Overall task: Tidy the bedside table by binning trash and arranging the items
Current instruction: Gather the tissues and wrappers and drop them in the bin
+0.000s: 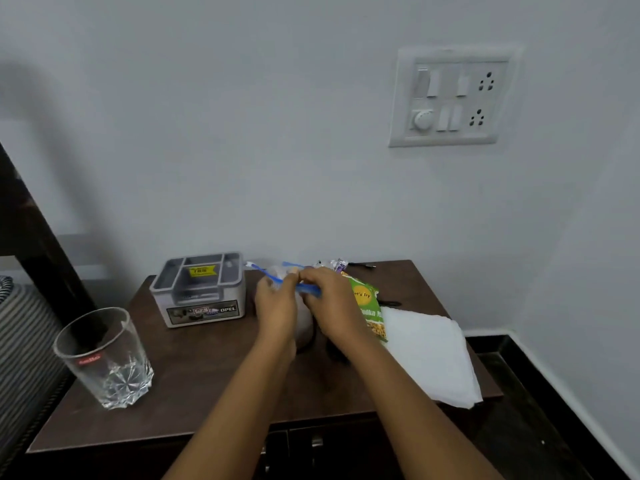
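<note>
On the dark wooden bedside table, my left hand and my right hand meet over the middle-back area. Between them runs a blue pen-like stick, and both hands have fingers curled on it. Something pale and translucent sits under the hands, mostly hidden. A green snack packet lies just right of my right hand. A grey compartment organiser box stands to the left. A clear drinking glass stands at the front left corner.
A folded white cloth lies at the table's right edge, overhanging slightly. A crumpled wrapper and a small dark item sit by the wall. A switchboard is on the wall. A striped bed borders the left.
</note>
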Tool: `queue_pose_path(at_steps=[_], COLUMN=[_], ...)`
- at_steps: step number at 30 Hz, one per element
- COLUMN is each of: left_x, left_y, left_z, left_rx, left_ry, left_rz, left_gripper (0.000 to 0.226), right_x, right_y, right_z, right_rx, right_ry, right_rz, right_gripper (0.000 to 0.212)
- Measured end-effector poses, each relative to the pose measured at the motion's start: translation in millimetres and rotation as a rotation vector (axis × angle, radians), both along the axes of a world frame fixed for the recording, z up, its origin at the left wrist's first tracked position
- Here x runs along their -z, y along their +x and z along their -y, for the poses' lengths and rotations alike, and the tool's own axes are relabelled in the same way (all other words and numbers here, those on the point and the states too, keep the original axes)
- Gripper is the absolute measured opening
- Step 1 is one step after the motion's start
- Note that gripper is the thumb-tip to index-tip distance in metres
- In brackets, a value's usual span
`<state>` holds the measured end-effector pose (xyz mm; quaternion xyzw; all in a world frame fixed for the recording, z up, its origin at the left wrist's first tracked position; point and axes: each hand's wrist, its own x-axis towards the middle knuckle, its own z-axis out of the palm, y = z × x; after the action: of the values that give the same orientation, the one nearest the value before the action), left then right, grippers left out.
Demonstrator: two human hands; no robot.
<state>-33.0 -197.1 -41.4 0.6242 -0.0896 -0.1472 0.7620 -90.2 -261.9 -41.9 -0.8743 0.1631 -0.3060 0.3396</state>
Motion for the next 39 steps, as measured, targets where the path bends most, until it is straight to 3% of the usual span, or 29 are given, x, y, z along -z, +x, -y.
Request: queue_pose_path(at_steps=[3,6,10,14,16,19,20,22,23,26,29,30,33,35,39], left_x=[-23.0,-40.3,-9.7,47.6,74.8,99.5,105.3,118.2,117.5,87.1,51.2,41.6,27.7,18.6,22.3], left_y=[-43.3,-109.5,-210.3,-318.0,-363.8,-402.2,-406.0,-399.7,-390.1,-345.0,-271.8,-238.0,-132.1,-74.9,-13.5], left_z=[-19.7,-32.0,-21.2,-1.7,9.6,25.6,27.7,26.5,25.0,20.5,8.5,6.2,3.8,5.0,21.8], left_rx=[0.043,0.244,0.569,0.817,1.013,1.292,1.356,1.318,1.273,1.097,0.739,0.6,0.228,0.106,0.216], left_ry=[-0.055,-0.151,-0.211,-0.028,0.079,0.251,0.331,0.525,0.561,0.401,0.241,0.227,0.333,0.43,0.635], left_rz=[0.119,0.206,0.097,-0.077,-0.067,0.073,0.107,0.148,0.159,0.284,0.42,0.459,0.506,0.468,0.328], left_gripper=[0.015,0.017,0.027,0.056,0.058,0.033,0.05,0.093,0.095,0.064,0.036,0.032,0.027,0.029,0.039], right_x=[-14.7,-21.5,1.1,34.1,60.2,107.0,123.0,139.6,161.5,172.8,114.5,90.2,52.1,38.1,30.4], right_y=[-48.0,-122.8,-245.9,-370.0,-419.6,-480.8,-499.1,-509.1,-516.9,-486.2,-395.8,-362.4,-264.9,-204.9,-111.9], right_z=[-17.7,-30.9,-31.5,-38.8,-38.4,-30.7,-30.0,-24.6,-17.1,-0.8,-0.2,1.9,17.3,27.4,43.4], right_rx=[0.025,0.112,0.325,0.637,0.801,1.023,1.051,1.089,1.093,1.11,0.925,0.872,0.564,0.451,0.336], right_ry=[0.08,0.154,0.176,0.137,0.19,0.322,0.334,0.318,0.323,0.369,0.331,0.361,0.424,0.482,0.634], right_rz=[0.188,0.268,0.225,0.095,0.033,-0.063,-0.197,-0.316,-0.304,-0.318,-0.136,-0.048,0.063,0.056,-0.053], right_gripper=[0.036,0.052,0.065,0.056,0.056,0.083,0.086,0.073,0.066,0.094,0.044,0.037,0.026,0.025,0.035])
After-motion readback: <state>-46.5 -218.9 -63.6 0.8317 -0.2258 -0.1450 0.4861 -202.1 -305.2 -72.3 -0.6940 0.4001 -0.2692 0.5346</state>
